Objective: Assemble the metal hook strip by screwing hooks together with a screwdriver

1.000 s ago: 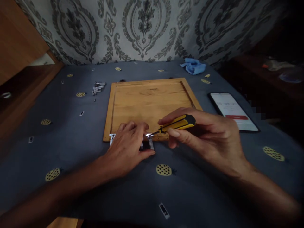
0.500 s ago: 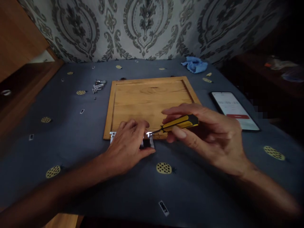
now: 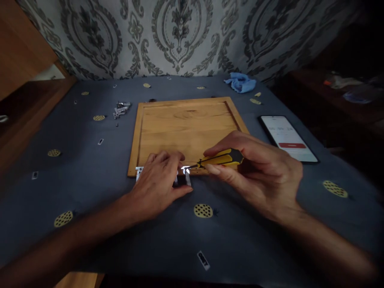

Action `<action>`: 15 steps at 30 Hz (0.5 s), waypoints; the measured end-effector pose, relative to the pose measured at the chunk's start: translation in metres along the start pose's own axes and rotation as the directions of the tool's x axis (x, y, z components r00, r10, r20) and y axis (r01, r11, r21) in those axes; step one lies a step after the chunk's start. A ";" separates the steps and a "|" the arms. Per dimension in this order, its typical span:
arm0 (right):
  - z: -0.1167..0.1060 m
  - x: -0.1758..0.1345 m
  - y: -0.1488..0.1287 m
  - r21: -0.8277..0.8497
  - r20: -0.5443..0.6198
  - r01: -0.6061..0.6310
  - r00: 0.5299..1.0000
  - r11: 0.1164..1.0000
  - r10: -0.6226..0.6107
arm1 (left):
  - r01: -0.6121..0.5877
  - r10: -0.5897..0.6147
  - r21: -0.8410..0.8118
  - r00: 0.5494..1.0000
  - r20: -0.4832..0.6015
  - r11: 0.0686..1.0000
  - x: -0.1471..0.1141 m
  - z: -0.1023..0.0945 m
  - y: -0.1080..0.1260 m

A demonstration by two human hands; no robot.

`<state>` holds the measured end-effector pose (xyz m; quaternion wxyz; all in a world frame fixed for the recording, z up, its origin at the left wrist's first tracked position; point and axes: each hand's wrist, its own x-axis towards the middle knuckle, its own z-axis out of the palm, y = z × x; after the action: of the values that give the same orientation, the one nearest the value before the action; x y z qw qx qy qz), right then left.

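Head view: right thumb and fingers closer around a screwdriver at a metal fitting

Taking the panel's centre as the clock's centre, we see the whole scene sitting slightly further left than half a second ago. Our right hand (image 3: 264,172), between three and four o'clock, has brought its spread thumb and forefinger closer around the yellow-and-black screwdriver with a thin dark shaft (image 3: 221,159). It now has hold of the handle. The tip stays at the shiny silver metal fitting (image 3: 186,172) on the panel's near edge, at six o'clock. Our left hand (image 3: 159,176), between seven and eight, remains half-curled over that edge, thumb against the fitting; we cannot tell whether it pinches it.

The rectangular brown wooden panel with a raised frame (image 3: 186,124) lies on a dark blue-grey cloth printed with yellow pineapples (image 3: 105,252). A grey-and-white damask-patterned backdrop (image 3: 180,36) rises at twelve.

Near ten lies a small heap of silver metal parts (image 3: 121,110); between one and two, a crumpled light-blue cloth (image 3: 240,83); at three, a black-edged smartphone with a lit screen (image 3: 288,134). Our right hand hides the panel's near right corner, and our left covers part of the metalwork.
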<state>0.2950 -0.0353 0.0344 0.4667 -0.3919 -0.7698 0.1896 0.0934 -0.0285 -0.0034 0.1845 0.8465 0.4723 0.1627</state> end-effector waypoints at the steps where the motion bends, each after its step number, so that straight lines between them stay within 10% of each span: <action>1: 0.001 0.000 0.000 -0.011 -0.004 0.025 1.000 1.000 -0.025 | -0.005 0.005 -0.003 1.000 -0.004 1.000 0.000 0.000 0.000; 15: -0.011 -0.003 0.005 -0.093 0.056 -0.062 0.996 0.994 0.067 | -0.017 0.018 0.026 0.999 -0.030 1.000 0.000 0.004 -0.002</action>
<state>0.3077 -0.0355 0.0354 0.4189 -0.4316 -0.7781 0.1809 0.0935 -0.0284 -0.0078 0.1648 0.8503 0.4698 0.1709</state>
